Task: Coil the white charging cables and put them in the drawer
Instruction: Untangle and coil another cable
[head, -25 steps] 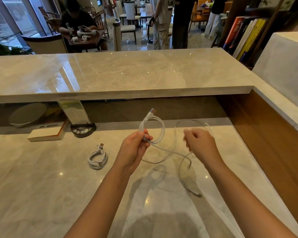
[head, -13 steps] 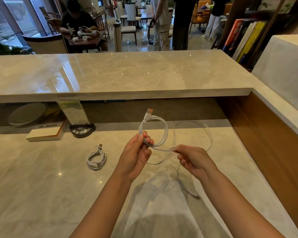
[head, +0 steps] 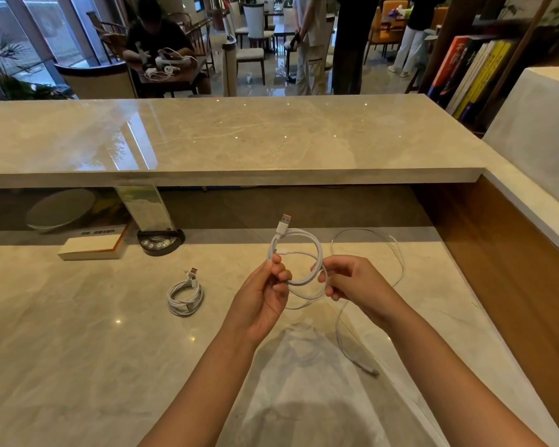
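White cable (head: 317,253): part-coiled loop pinched between left hand (head: 265,298) and right hand (head: 352,282), above tabletop (head: 78,350); tail trailing right. Coiled cable (head: 185,296): left, untouched.

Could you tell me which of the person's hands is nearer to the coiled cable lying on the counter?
Left. The left hand is just right of the coiled cable on the counter; the right hand is farther right, beyond it.
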Motion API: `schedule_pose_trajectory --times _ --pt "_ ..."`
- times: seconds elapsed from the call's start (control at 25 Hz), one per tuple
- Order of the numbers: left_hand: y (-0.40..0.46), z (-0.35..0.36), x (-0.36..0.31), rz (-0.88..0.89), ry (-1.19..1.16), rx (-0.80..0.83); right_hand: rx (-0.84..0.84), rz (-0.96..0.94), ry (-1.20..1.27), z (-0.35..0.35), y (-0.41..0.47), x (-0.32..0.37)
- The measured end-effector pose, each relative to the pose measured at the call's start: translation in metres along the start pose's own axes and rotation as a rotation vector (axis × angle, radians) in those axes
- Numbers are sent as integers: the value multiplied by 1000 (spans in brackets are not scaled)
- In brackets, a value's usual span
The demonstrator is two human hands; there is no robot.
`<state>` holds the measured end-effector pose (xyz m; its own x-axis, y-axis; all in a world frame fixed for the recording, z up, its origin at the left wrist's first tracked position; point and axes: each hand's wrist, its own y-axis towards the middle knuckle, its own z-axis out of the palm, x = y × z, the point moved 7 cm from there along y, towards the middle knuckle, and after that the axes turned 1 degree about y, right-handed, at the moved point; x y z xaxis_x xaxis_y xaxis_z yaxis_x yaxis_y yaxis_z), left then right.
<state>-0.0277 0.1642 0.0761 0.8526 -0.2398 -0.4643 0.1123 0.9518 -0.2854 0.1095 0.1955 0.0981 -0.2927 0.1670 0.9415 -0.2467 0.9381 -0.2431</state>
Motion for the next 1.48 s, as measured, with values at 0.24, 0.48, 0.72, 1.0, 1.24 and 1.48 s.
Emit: schedule_pose_trajectory --times 0.24,0.48,0.72,1.0,1.24,1.48 --pt "-3 3 4 -25 -97 3 -30 11 156 5 2 -2" --pt "-7 7 12 -93 -7 11 -84 -221 120 3 -9 10" --pt "-3 1 9 -46 70 -35 -260 -561 -149 -1 -17 32" --pt "1 -2 -2 124 232 -114 -416 -933 -677 17 -41 61" --pt "0 11 -13 141 296 -1 -588 -244 26 -41 -22 31" --pt "1 19 -14 78 572 75 -41 15 -626 -30 8 34"
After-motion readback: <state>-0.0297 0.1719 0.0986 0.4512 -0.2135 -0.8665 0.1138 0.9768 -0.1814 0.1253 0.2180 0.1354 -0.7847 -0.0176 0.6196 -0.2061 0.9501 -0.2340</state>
